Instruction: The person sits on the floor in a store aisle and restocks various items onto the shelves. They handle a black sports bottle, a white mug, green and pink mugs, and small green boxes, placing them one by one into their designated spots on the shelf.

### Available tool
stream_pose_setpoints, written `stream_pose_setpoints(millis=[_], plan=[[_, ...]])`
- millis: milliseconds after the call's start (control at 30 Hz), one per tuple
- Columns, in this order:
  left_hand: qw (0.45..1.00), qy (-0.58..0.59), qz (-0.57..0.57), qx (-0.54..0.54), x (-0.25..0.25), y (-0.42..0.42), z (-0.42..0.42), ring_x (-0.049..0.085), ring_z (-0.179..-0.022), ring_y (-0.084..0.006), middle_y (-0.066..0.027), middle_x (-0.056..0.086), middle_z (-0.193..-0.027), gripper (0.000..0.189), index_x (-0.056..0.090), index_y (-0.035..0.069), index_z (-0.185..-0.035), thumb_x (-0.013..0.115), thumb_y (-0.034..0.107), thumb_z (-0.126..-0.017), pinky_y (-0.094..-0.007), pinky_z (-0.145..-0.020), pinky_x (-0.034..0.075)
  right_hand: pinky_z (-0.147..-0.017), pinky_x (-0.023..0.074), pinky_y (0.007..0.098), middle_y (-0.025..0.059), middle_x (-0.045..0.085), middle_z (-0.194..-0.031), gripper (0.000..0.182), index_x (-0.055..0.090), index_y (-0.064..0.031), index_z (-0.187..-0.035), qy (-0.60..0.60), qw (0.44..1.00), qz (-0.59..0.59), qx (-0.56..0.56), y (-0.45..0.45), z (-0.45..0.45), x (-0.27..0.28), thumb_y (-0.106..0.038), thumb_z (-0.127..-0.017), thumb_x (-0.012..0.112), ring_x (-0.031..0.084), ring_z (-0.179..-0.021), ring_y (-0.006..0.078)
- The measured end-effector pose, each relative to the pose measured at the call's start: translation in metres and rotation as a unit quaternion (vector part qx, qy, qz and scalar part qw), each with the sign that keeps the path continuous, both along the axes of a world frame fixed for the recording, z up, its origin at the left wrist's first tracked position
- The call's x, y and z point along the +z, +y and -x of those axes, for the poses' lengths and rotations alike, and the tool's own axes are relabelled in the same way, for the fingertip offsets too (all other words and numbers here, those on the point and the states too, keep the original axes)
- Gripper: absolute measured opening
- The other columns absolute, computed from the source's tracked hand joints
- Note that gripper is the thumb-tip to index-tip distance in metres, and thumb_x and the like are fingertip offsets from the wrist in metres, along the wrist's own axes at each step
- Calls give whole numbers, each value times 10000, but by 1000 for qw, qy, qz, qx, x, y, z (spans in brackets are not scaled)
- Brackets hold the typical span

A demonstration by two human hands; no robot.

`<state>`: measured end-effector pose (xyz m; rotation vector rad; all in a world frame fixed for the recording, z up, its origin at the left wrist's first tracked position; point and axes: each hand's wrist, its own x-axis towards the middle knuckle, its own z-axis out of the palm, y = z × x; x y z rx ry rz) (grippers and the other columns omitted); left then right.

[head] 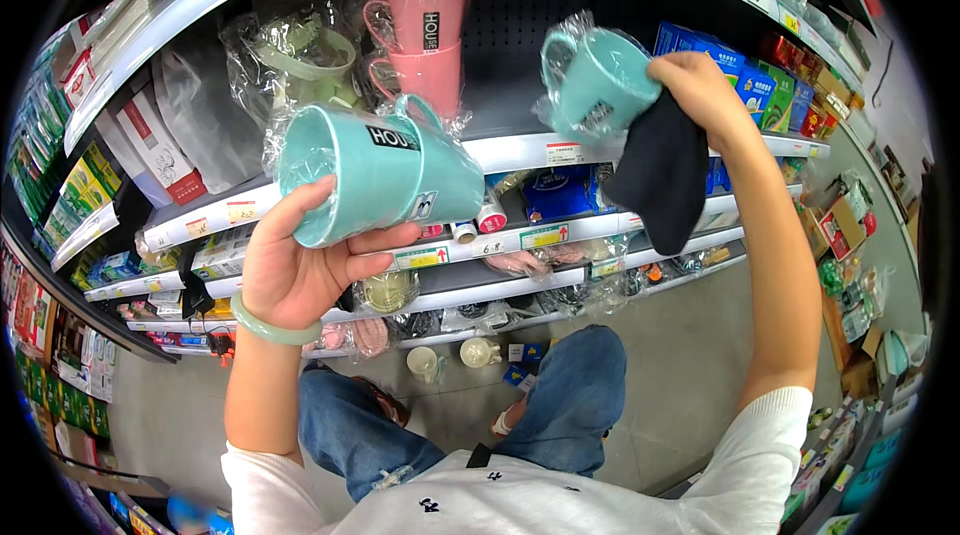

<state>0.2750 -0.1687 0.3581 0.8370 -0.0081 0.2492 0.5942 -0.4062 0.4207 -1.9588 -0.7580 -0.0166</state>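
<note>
My left hand [289, 280], with a pale green bangle at the wrist, supports two nested teal mugs [367, 175] in clear plastic wrap. They lie on their side, with the open mouth towards the left and my thumb at the rim. At the upper right, my right hand [694, 88] grips the rim of another wrapped teal mug [607, 81], tilted before the shelf. A black cloth [664, 175] hangs down from that same hand. Between the hands, stacked pink mugs [427, 39] stand on the shelf, beside a wrapped light green container [307, 62].
The shelf edge [525, 152] with price tags curves across in front of me. Blue boxes [750, 84] stand right of my right hand. Two pale mugs [425, 364] and small blue boxes [517, 375] sit on the floor by my feet. Another goods rack [862, 272] lines the right.
</note>
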Motion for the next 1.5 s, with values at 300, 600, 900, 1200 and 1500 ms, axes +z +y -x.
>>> stream_pose_setpoints(millis=[300, 600, 900, 1200, 1500], plan=[[998, 16, 52, -20, 1, 11, 3, 499, -1152, -542, -334, 507, -1267, 494, 388, -112, -1331, 354, 256, -1003, -518, -854, 563, -555, 476, 301, 111, 657, -770, 311, 664, 39, -797, 50, 994, 97, 19, 98, -37, 10, -270, -777, 632, 608, -607, 177], [998, 25, 61, -23, -2, 19, 3, 504, -1139, -550, -323, 515, -1265, 493, 391, -92, -1340, 346, 266, -1005, -532, -835, 564, -751, 475, 297, 116, 640, -860, 703, 654, 33, -907, -86, 994, 69, 16, 104, -33, 6, -661, -813, 591, 617, -850, 195], [993, 51, -61, -81, 5, -21, -43, 599, -1028, -499, -272, 515, -1296, 605, 335, -27, -1400, 259, 436, -1018, -493, -766, 592, -963, 446, 419, 268, 525, -1263, 1088, 336, 8, -1402, -238, 944, 149, 175, 33, 113, -67, -559, -601, 807, 546, -1181, 366], [943, -41, -277, -178, 47, -39, -125, 657, -1000, -346, -184, 378, -1423, 762, 230, 67, -1471, 329, 618, -954, -359, -764, 608, -943, 461, 387, 205, 607, -1206, 855, 389, -17, -1338, -133, 984, -14, 117, 10, 69, -70, -332, -658, 802, 599, -1124, 320], [799, -17, -586, 133, 58, -58, -191, 678, -882, -206, -181, 504, -1295, 636, 453, 5, -1309, 474, 531, -952, -276, -633, 550, -910, 465, 320, 119, 651, -1113, 560, 579, -14, -1181, -48, 989, -95, 99, 10, 2, -40, -329, -759, 770, 619, -1023, 202]])
